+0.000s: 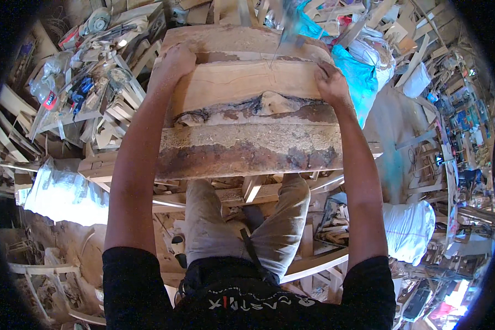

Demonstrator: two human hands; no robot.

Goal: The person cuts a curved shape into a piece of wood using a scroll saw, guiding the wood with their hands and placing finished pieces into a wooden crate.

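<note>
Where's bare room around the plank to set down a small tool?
The dusty near strip of the worktable looks free, between the plank and the trousered legs. Another dusty strip lies past the plank, between the left hand and something blurred. Scrap wood crowds the left; blue plastic crowds beside the right hand.

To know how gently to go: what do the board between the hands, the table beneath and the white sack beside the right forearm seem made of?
Board: unfinished wood, by its pale, matte face and dark, bark-like edge. Table: probably worn, bare wood, judging by its dusty, blotchy brown front. White sack: likely thin plastic, from its sheen and creases.
</note>
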